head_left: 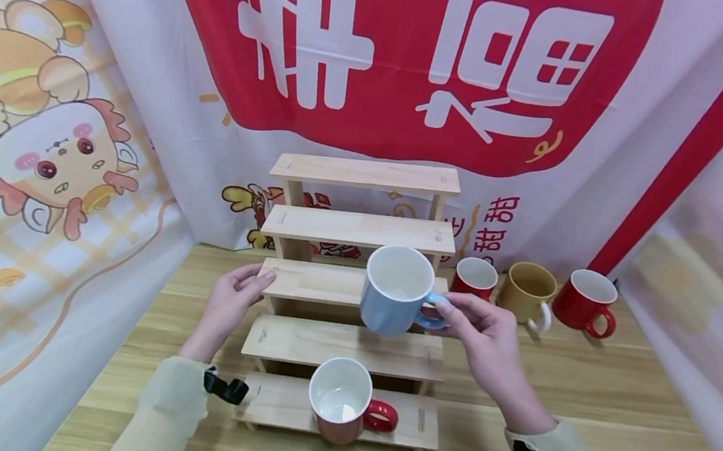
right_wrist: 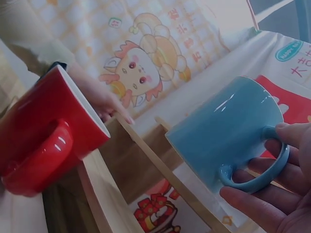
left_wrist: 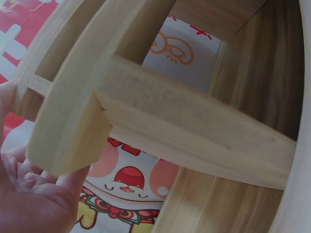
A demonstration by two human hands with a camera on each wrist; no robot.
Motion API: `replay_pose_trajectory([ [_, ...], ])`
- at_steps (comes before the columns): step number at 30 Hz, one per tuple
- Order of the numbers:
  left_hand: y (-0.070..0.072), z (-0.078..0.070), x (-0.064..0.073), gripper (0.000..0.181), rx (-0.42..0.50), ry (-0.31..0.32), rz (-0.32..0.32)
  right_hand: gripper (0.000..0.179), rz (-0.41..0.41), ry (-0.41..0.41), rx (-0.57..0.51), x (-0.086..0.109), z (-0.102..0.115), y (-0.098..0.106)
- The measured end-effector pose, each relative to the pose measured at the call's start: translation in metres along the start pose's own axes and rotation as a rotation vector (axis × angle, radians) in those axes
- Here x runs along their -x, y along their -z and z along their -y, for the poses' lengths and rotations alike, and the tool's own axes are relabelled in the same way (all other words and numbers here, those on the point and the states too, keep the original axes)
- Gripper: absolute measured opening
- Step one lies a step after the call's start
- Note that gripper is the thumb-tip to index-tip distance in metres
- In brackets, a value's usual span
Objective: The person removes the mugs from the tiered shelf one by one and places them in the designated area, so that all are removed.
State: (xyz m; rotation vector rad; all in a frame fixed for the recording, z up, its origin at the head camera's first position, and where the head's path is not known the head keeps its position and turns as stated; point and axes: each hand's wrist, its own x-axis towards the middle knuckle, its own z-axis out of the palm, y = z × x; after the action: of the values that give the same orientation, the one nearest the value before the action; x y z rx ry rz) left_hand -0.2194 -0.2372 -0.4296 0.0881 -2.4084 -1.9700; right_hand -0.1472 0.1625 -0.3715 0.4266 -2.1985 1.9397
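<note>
Mug (head_left: 393, 303), shiny smooth blue, round, up over the flat wooden steps (head_left: 324, 344), your right hand (head_left: 488, 339) pinching its handle, your left hand (head_left: 232, 307) gripping the steps' edge, "HAPPY" on the cloth (right_wrist: 226, 65).

This looks like a makeshift booth walled with cloth; whether it stands in a home, a shop or a studio cannot be told. Beyond both hands hangs a festive printed backdrop (head_left: 559, 208) with a red panel (head_left: 405, 41) of large white Chinese characters. A checked cartoon cloth (head_left: 44, 260) hangs outward of the left hand (head_left: 229, 307), and a pale printed cloth (head_left: 695, 287) outward of the right hand (head_left: 493, 347). Beneath them spreads a wood-grain surface (head_left: 581, 392), with a tiered wooden display stand (head_left: 361, 229) between the hands.
</note>
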Motion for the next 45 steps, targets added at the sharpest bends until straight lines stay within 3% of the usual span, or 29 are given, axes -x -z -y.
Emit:
replay_pose_trajectory([
  [17,-0.003,-0.004,0.005,0.068,0.000,-0.011,-0.007,0.026,-0.162,0.002,0.034,0.024,-0.004,0.060],
  [32,-0.003,-0.004,0.004,0.068,-0.004,-0.020,-0.009,0.027,-0.327,0.047,-0.232,0.047,-0.026,0.124],
  [40,-0.002,-0.004,0.003,0.069,-0.001,-0.014,-0.009,0.023,-0.431,0.003,-0.336,0.062,-0.054,0.153],
  [45,-0.002,-0.004,0.003,0.070,0.001,-0.012,-0.007,0.022,-0.565,-0.045,-0.344,0.068,-0.072,0.171],
])
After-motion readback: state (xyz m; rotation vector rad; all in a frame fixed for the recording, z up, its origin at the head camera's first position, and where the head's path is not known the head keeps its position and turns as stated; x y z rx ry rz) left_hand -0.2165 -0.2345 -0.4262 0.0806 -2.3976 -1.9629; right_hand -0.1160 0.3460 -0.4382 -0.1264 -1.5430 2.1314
